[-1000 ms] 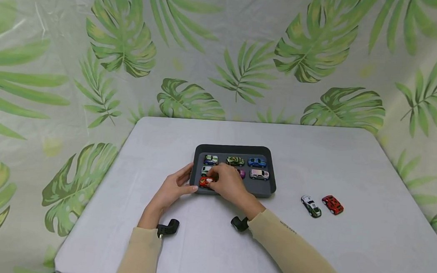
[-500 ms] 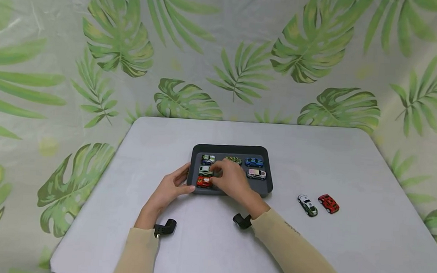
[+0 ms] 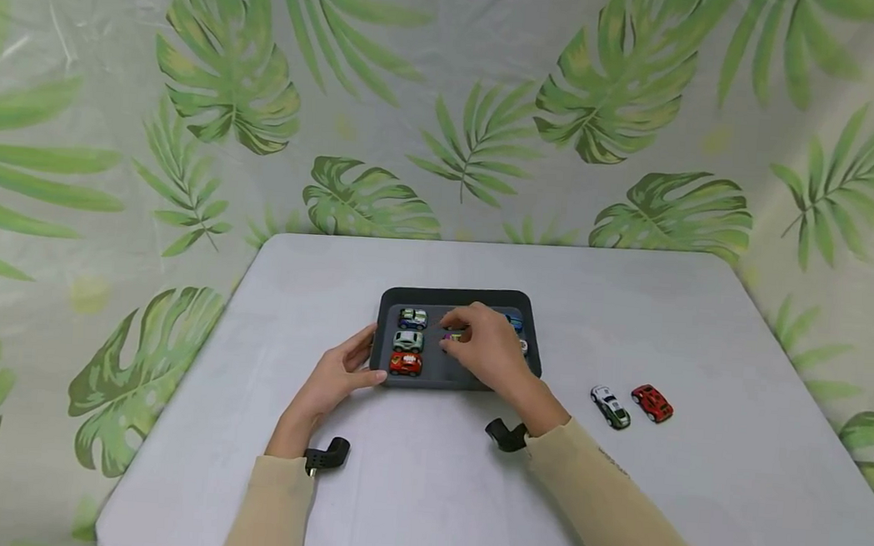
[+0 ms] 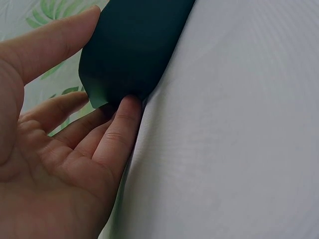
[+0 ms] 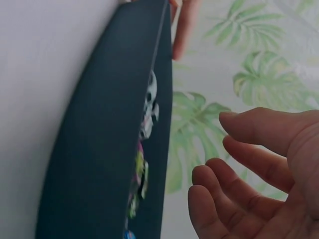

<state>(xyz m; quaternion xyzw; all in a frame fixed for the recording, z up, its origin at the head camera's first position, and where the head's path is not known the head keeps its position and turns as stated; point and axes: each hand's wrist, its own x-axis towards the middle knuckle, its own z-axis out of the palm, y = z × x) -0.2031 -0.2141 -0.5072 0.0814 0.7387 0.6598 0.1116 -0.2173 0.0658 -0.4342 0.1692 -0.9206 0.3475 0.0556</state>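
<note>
A dark grey tray [image 3: 430, 382] holds several toy cars. My left hand [image 3: 331, 381] grips the tray's near left corner, thumb at the front wall and fingers along the left side. Lined up at the tray's left are a white-and-green car [image 3: 413, 319], a pale green car [image 3: 408, 341] and a red car [image 3: 405, 364]. My right hand [image 3: 488, 347] is over the tray's right half, near a purple car [image 3: 451, 337]. In the right wrist view its fingers are loosely bent with nothing between them. It partly covers a blue car [image 3: 514, 321] and a pale car [image 3: 524, 347].
On the white-covered table [image 3: 409, 488], right of the tray, lie a white-and-green toy car [image 3: 611, 407] and a red-and-black one [image 3: 652, 403]. A leaf-print curtain [image 3: 388, 95] hangs behind the table.
My right hand has let go of the red car in the tray's near left corner and moved right and back, above the purple car. My left hand has stayed on the tray.
</note>
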